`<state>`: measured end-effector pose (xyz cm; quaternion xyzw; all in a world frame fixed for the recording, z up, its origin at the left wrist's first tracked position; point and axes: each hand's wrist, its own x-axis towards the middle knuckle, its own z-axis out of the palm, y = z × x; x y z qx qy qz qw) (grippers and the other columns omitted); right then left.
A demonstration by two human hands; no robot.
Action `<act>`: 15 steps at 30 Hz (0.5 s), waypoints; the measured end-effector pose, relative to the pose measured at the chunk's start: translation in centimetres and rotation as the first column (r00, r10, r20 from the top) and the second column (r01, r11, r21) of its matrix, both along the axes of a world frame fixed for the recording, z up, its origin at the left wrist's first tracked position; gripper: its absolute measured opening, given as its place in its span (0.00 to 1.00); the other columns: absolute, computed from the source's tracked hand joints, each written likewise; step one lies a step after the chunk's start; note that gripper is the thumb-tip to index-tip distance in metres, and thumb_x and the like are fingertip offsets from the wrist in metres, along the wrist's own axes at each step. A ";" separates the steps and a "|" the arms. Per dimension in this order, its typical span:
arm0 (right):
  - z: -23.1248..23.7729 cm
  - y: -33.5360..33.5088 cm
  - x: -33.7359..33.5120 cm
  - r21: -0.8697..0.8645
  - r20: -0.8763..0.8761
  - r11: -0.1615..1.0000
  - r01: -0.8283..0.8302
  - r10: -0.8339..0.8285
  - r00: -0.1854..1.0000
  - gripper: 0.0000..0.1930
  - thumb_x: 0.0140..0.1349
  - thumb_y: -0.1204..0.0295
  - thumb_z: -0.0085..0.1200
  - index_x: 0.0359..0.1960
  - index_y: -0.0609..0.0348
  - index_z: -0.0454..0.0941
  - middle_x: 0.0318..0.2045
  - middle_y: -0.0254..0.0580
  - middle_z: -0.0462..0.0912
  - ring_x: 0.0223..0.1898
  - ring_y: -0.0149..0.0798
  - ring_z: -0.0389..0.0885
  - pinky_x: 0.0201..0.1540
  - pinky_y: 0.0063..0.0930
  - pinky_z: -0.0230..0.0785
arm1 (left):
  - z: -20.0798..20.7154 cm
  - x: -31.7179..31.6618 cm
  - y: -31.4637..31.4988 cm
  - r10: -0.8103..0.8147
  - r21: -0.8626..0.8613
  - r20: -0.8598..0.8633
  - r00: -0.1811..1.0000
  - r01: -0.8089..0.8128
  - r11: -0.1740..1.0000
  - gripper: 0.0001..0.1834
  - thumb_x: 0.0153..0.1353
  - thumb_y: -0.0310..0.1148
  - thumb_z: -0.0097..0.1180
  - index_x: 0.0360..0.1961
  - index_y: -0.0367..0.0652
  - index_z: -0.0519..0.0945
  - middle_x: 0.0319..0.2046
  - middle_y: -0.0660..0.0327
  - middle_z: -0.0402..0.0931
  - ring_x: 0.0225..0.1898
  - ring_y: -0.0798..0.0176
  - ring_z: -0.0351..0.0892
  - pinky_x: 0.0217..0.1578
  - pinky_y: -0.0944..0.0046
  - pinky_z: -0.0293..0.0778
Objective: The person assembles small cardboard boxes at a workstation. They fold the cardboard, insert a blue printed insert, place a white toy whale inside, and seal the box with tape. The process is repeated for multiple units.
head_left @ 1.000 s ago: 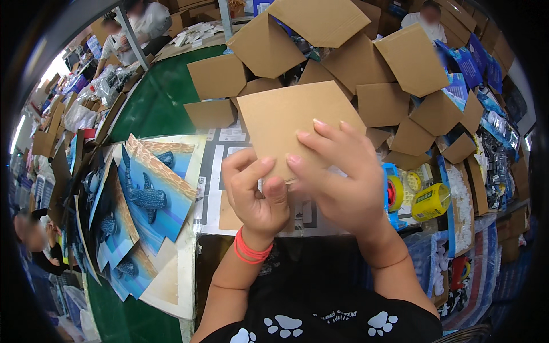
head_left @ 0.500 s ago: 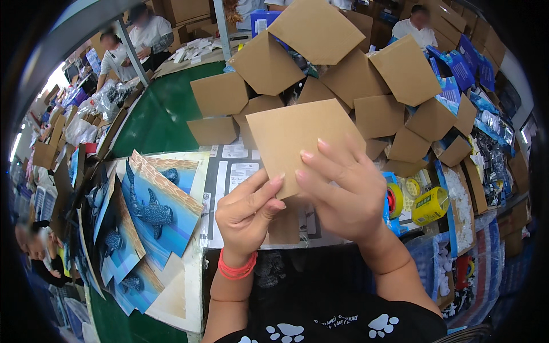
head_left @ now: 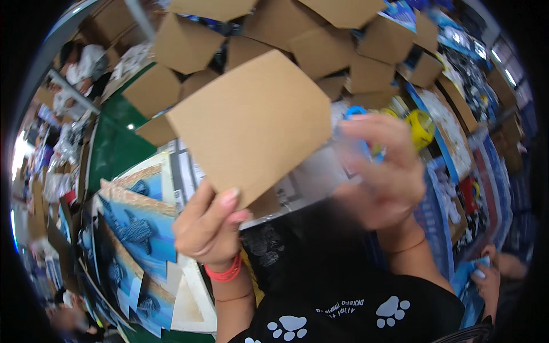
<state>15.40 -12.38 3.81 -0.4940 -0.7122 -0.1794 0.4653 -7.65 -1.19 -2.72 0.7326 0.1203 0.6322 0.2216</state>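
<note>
My left hand (head_left: 209,226) pinches the lower corner of a plain brown cardboard piece (head_left: 257,123) between thumb and fingers. The piece is tilted in front of me, with cut corners at its far and right sides. Just off its right edge, my right hand (head_left: 383,171) is blurred by motion; its fingers look spread and I see nothing in them. Left of my left hand lie blue printed cards (head_left: 151,228) with raised dark spotted sea-animal figures and sandy borders.
Many brown cardboard pieces (head_left: 320,51) heap up beyond my hands. A green table surface (head_left: 123,131) lies at the left. To the right are a yellow tape roll or can (head_left: 420,128) and a striped bag (head_left: 492,188). Another person's hands (head_left: 486,280) hold something blue at lower right.
My view has turned and dropped. My right hand has come off the cardboard and moved right. My left hand keeps the piece, now tilted differently. Another person's hands have appeared at lower right.
</note>
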 end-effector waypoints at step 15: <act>-17.2 -7.9 17.2 -0.766 -0.605 0.629 -0.133 -0.637 0.478 0.17 0.64 0.60 0.66 0.42 0.64 0.87 0.23 0.23 0.76 0.26 0.19 0.67 0.28 0.19 0.60 | -2.9 -3.1 1.0 0.017 0.029 -0.045 0.999 -0.015 0.999 0.20 0.68 0.38 0.63 0.54 0.36 0.82 0.46 0.25 0.78 0.42 0.46 0.84 0.43 0.57 0.78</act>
